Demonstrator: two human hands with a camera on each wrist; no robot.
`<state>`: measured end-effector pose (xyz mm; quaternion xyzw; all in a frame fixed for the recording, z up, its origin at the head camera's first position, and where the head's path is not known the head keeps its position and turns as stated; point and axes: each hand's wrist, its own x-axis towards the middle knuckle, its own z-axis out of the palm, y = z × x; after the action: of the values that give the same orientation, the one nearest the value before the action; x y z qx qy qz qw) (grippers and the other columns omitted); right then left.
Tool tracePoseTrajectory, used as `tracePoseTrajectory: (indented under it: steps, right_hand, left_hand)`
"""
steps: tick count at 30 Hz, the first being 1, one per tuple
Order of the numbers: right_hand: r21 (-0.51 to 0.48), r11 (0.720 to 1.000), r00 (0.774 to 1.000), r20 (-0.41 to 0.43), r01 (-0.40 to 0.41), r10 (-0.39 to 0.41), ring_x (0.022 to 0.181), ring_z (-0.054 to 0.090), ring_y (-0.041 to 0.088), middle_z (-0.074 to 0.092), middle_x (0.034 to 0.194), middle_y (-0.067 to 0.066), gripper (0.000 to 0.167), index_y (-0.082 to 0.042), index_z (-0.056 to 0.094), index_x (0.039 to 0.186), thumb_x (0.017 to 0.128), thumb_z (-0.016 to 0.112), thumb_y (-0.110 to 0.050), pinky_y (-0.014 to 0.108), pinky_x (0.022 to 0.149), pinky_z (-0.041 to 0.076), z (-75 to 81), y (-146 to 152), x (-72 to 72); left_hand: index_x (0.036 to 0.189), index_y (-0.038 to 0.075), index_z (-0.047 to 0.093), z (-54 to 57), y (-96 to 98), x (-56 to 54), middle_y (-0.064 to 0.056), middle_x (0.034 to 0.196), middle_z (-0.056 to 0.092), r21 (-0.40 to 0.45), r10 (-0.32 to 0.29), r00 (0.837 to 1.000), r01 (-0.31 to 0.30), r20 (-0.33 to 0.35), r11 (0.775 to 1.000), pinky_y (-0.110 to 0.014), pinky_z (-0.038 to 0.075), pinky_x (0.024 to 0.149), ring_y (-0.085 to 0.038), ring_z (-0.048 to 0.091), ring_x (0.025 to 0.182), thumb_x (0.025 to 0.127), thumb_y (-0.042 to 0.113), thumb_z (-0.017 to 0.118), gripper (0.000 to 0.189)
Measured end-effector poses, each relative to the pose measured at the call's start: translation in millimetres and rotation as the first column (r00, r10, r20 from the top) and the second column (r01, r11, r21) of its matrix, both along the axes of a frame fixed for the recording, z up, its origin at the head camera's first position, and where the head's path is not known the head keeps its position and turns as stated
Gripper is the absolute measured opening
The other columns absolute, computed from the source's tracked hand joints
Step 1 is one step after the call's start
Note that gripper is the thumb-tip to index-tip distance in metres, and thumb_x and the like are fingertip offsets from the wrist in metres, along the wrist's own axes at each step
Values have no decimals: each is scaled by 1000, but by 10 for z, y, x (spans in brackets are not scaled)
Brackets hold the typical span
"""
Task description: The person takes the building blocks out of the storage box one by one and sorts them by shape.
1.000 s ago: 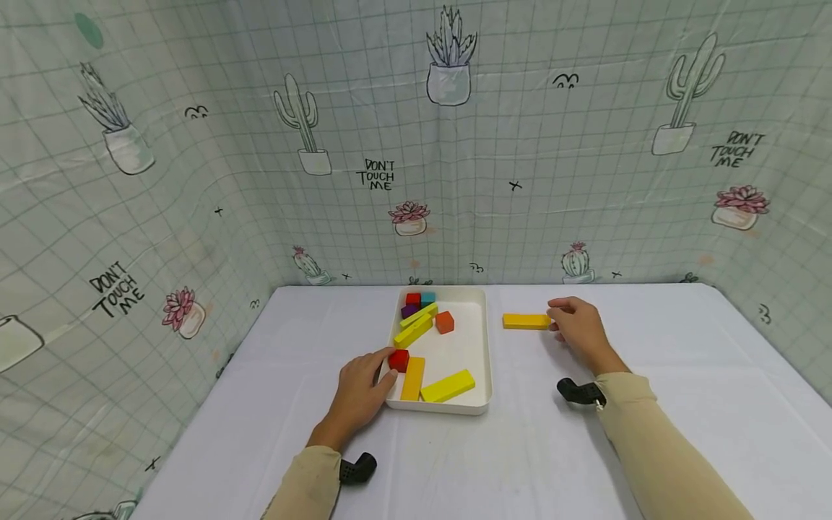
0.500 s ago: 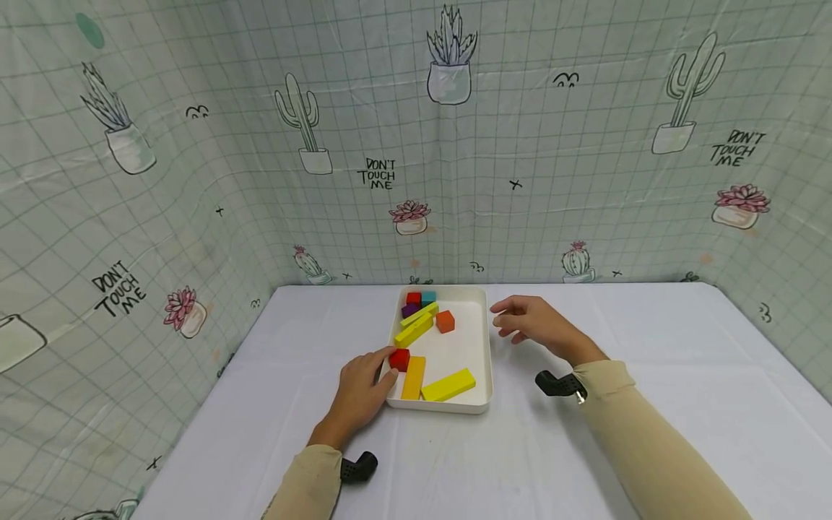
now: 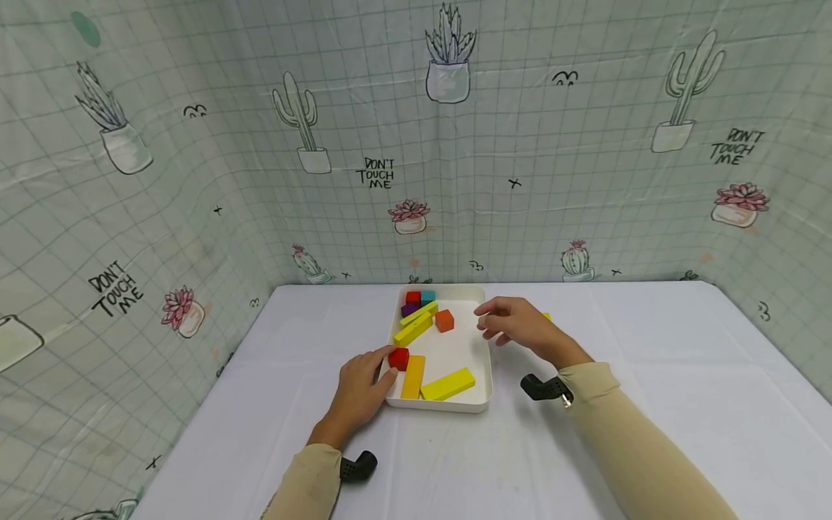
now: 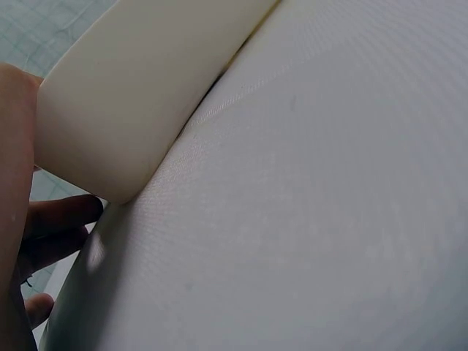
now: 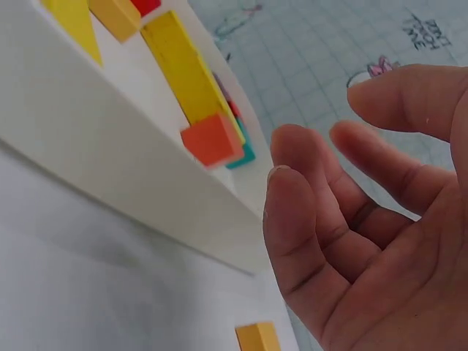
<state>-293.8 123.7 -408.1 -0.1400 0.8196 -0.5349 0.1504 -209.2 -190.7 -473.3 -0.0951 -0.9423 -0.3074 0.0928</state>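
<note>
A shallow white tray (image 3: 442,406) lies on the table with coloured wooden blocks in it. My left hand (image 3: 360,386) holds the tray's left rim with thumb and index finger, close to a red cube (image 3: 399,359); the left wrist view shows the tray's outer wall (image 4: 139,95) beside the fingers. Over the tray's right rim hovers my right hand (image 3: 523,328), fingers loosely bent and apart, with nothing between them. An orange cube (image 3: 445,321) is the nearest block inside. Behind the right hand, mostly hidden, lies a yellow-orange block (image 3: 547,315) outside the tray.
Along the tray's left side are yellow blocks (image 3: 413,329), a purple block (image 3: 409,310), another red cube (image 3: 413,297) and a blue cube (image 3: 427,297). Nearer the front lie an orange-yellow block (image 3: 412,377) and a yellow block (image 3: 448,384). Patterned cloth (image 3: 507,144) hangs behind the table.
My right hand has left the yellow-orange block on the table and moved left to the tray's right rim. My left hand and the blocks stay where they were.
</note>
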Motion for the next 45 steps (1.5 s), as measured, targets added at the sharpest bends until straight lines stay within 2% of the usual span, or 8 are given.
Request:
tracePoseTrajectory:
  steps: [9,14,18,25,31,34,39,45]
  right_hand:
    - [-21,995,994,51,-98,99,100,66,32,66,118,20,38,2,60,128,98,63,-22,38,84,57,-9,-225,54]
    - [25,978,977,48,-209,208,101,64,30,68,114,14,38,0,64,125,95,68,-24,38,85,57,18,-296,77]
    - [65,962,965,19,-264,263,100,64,27,69,110,10,39,-2,65,124,93,69,-25,38,85,56,63,-348,80]
    - [144,921,932,31,-363,362,96,62,23,68,104,2,33,-5,68,121,92,70,-22,37,85,55,60,-429,58]
    - [195,868,889,77,-457,450,96,64,21,71,101,1,31,-6,69,118,89,71,-16,35,88,53,30,-500,36]
    - [224,853,882,96,-472,462,96,63,19,71,100,-1,29,-9,70,117,88,73,-15,34,88,52,0,-531,40]
    - [284,842,885,74,-460,459,92,62,19,70,96,-2,25,-12,71,112,87,75,-14,34,86,51,-21,-566,68]
    - [371,811,885,74,-452,459,92,59,19,67,95,-4,22,-16,72,106,85,79,-13,34,85,52,-16,-611,127]
  left_hand:
    - [144,16,55,1,-8,18,-8,139,59,12,-7,1000,6,20,1000,-60,27,113,-31,51,127,98,30,60,48]
    - [144,17,55,9,-1,2,-7,138,60,-1,-6,1000,6,9,1000,-58,27,114,-31,51,126,98,31,60,48]
    - [144,17,56,30,17,-22,-6,136,61,-1,-7,1000,7,-8,1000,-58,29,113,-30,52,125,98,31,60,48]
    - [144,18,55,32,29,-25,-6,137,61,-1,1,1000,-1,9,1000,-57,27,114,-30,51,127,98,32,60,48]
    - [144,17,55,24,18,6,-8,138,60,2,1,1000,-1,13,1000,-59,27,113,-31,51,127,97,31,60,49]
    - [144,17,55,16,12,20,-7,140,59,6,3,1000,-3,22,1000,-59,27,114,-31,50,128,97,31,60,49]
    - [145,17,54,13,7,16,-7,140,58,9,-4,1000,4,14,1000,-59,26,114,-31,50,129,98,30,59,49]
    - [144,17,54,15,14,11,-7,140,58,10,-11,1000,11,17,1000,-59,26,114,-31,50,128,99,30,59,48]
